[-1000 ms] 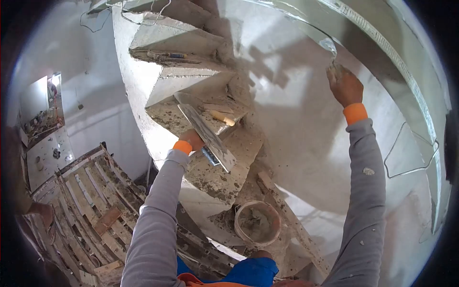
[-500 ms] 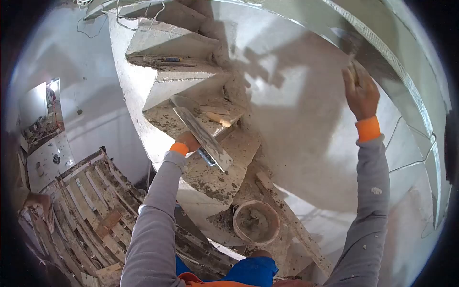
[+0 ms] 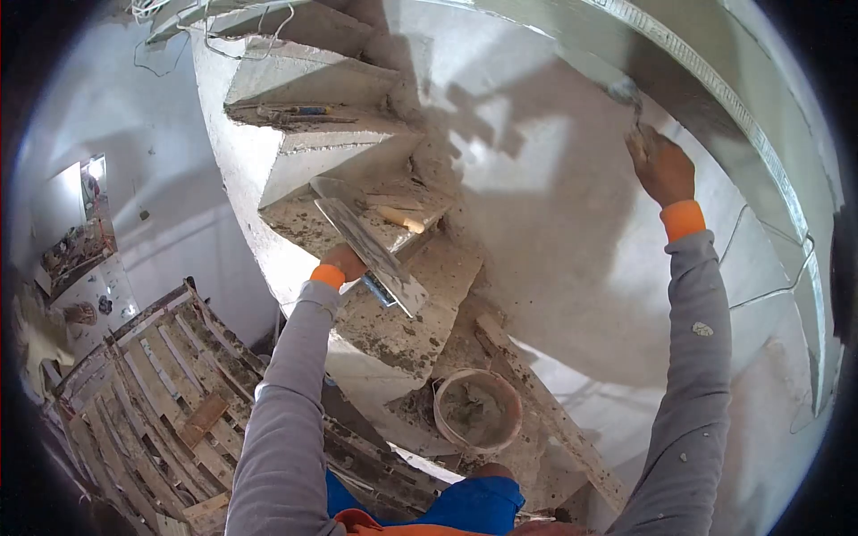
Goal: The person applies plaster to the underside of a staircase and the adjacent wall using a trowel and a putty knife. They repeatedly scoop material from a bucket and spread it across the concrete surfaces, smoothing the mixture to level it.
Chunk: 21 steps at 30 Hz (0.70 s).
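Observation:
My left hand [image 3: 343,263] is closed round the blue handle of a flat metal trowel [image 3: 371,256], its long blade tilted over the stair steps. Up at the right, my right hand [image 3: 662,166] is wrapped round the handle of a small tool [image 3: 637,105], whose head lies near the curved edge of the wall; its shape is blurred. Behind the trowel, an object with an orange-tan handle [image 3: 400,219] rests on a step. A bucket [image 3: 478,411] holding grey, wet-looking material stands below the steps.
Rough concrete stairs [image 3: 335,147] rise at the upper left, with tools [image 3: 304,112] on one step. A wooden plank [image 3: 545,406] leans beside the bucket. Slatted wood [image 3: 170,402] lies at the lower left, near part of another person [image 3: 45,335]. A cable [image 3: 760,293] hangs at the right.
My right hand and its tool have moved slightly up and left. The trowel in my left hand has shifted slightly left. The other person at the left edge has changed position.

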Motion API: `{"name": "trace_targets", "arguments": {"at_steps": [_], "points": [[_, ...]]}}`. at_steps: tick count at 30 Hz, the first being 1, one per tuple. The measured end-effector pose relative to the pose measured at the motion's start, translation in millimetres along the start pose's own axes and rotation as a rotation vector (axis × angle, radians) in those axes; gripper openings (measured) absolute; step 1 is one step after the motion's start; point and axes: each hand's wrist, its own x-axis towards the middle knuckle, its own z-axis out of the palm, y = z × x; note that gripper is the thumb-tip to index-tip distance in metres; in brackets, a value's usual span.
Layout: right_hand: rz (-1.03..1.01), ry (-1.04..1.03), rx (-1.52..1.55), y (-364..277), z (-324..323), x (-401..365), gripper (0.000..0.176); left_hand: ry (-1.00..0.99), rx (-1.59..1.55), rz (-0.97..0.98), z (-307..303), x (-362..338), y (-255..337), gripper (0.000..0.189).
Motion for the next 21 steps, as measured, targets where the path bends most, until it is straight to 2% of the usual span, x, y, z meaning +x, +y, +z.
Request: {"name": "trace_targets", "arguments": {"at_steps": [2, 4, 9, 12, 15, 18, 21], "points": [[0.008, -0.026, -0.041, 10, 8, -11, 0.035, 0.006, -0.038, -0.006, -13, -10, 12, 0.046], [-0.05, 0.11, 0.048, 7, 3, -14, 0.035, 0.017, -0.047, 0.009, -18, -9, 13, 0.046], [-0.155, 0.324, 0.27, -33, -34, 3, 0.037, 0.085, -0.015, 0.081, 20, 9, -17, 0.047], [-0.012, 0.059, 0.08, -25, -23, 9, 0.037, -0.002, -0.035, -0.017, -9, -5, 7, 0.047], [0.022, -0.081, -0.017, -5, 6, 3, 0.037, -0.017, 0.013, -0.018, -4, -3, 3, 0.046], [-0.057, 0.085, 0.062, -2, 13, -9, 0.035, -0.08, 0.055, 0.067, -18, -7, 12, 0.044], [-0.082, 0.154, 0.065, -28, -9, 1, 0.035, -0.076, 0.116, 0.134, -7, 1, 0, 0.043]]}}
